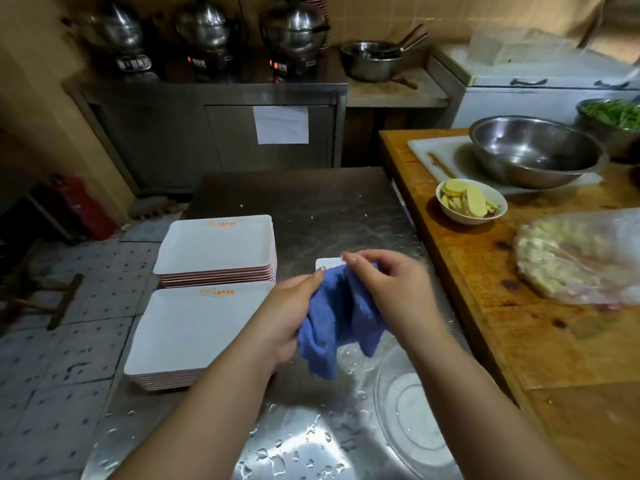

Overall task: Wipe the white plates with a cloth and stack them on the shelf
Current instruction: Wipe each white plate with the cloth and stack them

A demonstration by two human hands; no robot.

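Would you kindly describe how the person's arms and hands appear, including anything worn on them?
Both forearms are bare, with no sleeves in view. The left hand and right hand wear no gloves, and no rings, watch or bracelets show. The fingernails look short and unpainted.

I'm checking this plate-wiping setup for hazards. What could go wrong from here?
The steel table is wet near the front edge, so wiped plates set there may pick up water again. The near plate stack sits at the table's left edge and could be knocked off. Both hands hold the blue cloth.
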